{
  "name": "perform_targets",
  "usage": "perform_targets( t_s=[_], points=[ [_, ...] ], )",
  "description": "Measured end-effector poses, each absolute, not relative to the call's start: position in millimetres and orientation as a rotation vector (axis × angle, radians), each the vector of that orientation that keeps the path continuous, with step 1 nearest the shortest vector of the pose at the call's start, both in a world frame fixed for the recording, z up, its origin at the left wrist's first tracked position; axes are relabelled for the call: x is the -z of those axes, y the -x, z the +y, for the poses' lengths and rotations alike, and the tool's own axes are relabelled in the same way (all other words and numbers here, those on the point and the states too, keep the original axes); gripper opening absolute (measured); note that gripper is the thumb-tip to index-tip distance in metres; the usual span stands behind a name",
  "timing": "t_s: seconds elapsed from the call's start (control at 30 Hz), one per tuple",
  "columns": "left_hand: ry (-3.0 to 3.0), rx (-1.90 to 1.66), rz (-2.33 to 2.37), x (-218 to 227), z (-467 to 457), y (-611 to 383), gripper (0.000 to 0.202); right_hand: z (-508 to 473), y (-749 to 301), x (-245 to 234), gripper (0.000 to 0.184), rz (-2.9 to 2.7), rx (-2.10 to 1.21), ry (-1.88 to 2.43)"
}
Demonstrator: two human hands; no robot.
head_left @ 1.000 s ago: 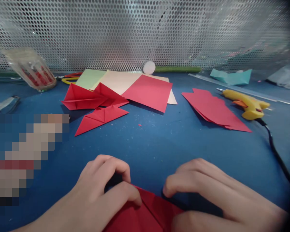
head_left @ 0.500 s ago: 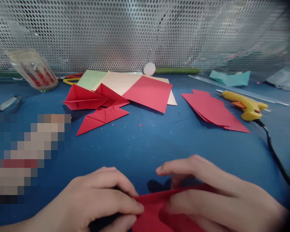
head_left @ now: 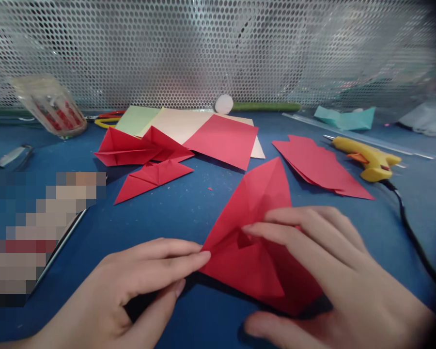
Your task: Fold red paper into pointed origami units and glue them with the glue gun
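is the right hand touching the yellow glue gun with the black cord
No, the right hand is over the folded red paper, while the yellow glue gun lies apart, farther back on the blue tabletop.

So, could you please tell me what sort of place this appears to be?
It looks like a papercraft work area: a partly folded red sheet is in front, folded red pieces lie beyond it, and a yellow glue gun rests to the right.
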State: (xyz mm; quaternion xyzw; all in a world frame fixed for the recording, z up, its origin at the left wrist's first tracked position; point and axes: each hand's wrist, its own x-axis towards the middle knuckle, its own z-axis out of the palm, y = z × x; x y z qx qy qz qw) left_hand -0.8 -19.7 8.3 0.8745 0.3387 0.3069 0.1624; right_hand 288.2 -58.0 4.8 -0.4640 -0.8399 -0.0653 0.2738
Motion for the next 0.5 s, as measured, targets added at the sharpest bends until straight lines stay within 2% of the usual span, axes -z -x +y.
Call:
perform_targets(
  t_s=[0.1,0.17,0.23,0.5],
  points=[
    [-2.507,-0.855,0.966,-8.1,-18.6,3.0,0.059,-50.3,-283.5,-4.8,0.003,-2.213,-0.204,1.17],
    [-2.492,-0.865,0.937,-9.1,-18.2,3.2,0.059,-46.1,-284.9,-6.9,0.02,-2.213,-0.363,1.041],
    [-2.507,-0.899,0.892,-9.7,-18.4,2.2,0.056,-42.7,-289.1,-10.3,0.028,-2.244,-0.376,0.95],
    [-2.908,-1.04,0.8,-3.3,-24.5,-2.2,0.049,-36.2,-300.0,-15.7,0.032,-2.375,-0.236,0.9]
  ],
)
